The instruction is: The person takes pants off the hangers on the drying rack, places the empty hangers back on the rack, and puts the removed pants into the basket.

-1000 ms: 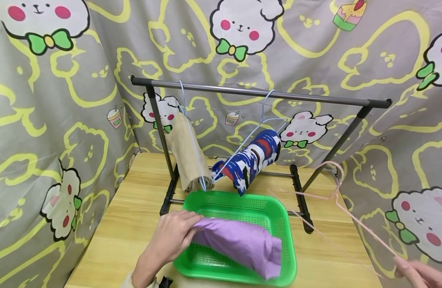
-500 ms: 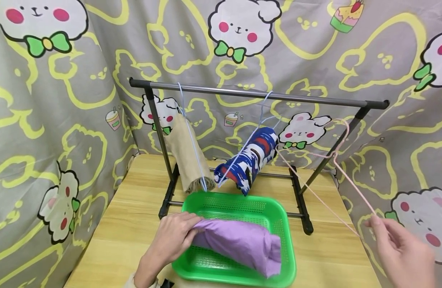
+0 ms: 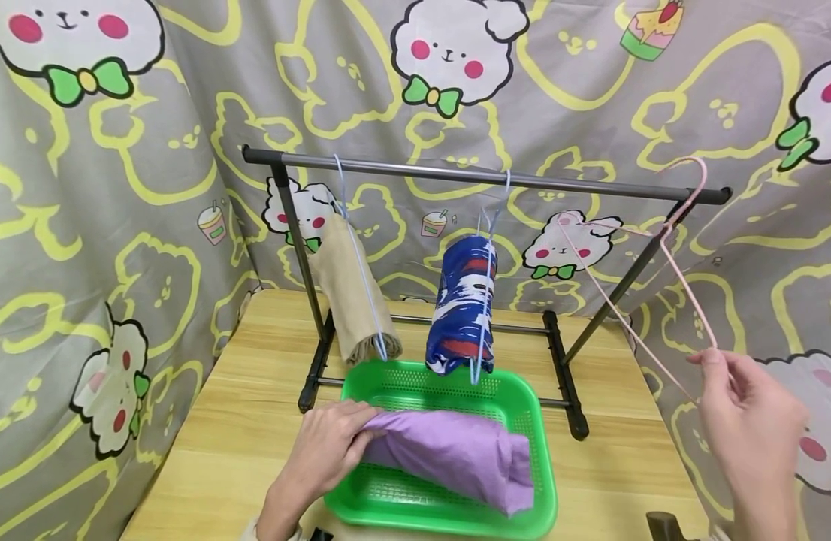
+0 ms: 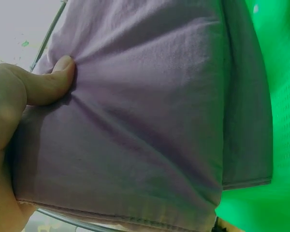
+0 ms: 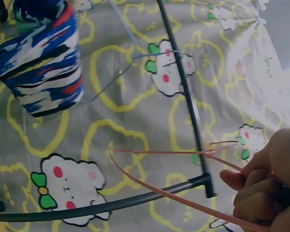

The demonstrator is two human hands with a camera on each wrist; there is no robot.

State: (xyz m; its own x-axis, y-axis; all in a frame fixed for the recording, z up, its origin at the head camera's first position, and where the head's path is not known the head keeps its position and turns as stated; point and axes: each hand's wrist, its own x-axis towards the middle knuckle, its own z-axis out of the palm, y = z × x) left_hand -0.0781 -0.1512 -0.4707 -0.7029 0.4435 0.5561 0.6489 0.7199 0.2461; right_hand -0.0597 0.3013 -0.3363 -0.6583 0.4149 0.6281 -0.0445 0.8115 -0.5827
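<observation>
My left hand (image 3: 327, 443) grips the left end of a folded purple garment (image 3: 449, 458), thumb on top. The garment lies over a green plastic basket (image 3: 549, 481); in the left wrist view the thumb (image 4: 58, 82) presses creases into the cloth. My right hand (image 3: 753, 421) pinches a pink wire hanger (image 3: 690, 297) near one lower corner and holds it up at the right. The hanger's hook overlaps the right end of the rack's bar (image 3: 415, 171); whether they touch I cannot tell. Nothing hangs on the pink hanger.
A beige garment (image 3: 355, 285) and a blue, white and red one (image 3: 463, 300) hang on light blue hangers from the black rack. The rack stands on a wooden table (image 3: 206, 451) behind the basket. Patterned curtains (image 3: 361, 68) close in the back and sides.
My right hand has risen and come in from the right edge, lifting the pink hanger toward the rack's bar. The blue patterned garment has swung round. My left hand stays in place.
</observation>
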